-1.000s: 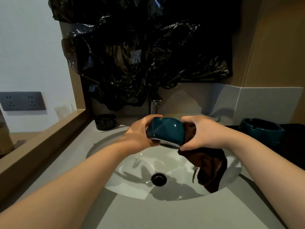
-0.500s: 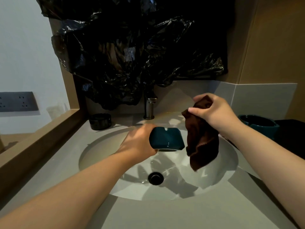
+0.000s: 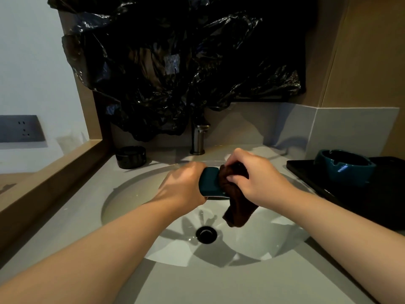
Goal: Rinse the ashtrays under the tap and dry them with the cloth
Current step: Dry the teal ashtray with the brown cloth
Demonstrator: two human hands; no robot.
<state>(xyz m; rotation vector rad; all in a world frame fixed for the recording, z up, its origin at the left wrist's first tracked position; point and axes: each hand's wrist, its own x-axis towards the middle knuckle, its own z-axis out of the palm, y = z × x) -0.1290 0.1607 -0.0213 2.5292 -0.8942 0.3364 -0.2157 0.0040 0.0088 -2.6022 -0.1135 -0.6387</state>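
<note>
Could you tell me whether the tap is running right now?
Apparently off: no stream falls from the tap into the sink below.

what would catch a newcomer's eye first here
Over the sink, the left hand grips a teal ashtray while the right hand holds a brown cloth against it. Above the tap, crumpled black plastic hangs on the wall. A second teal ashtray sits on a black tray at the right.

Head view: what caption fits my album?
Left hand holds teal glazed ashtray; right hand presses brown cloth against it.
</note>
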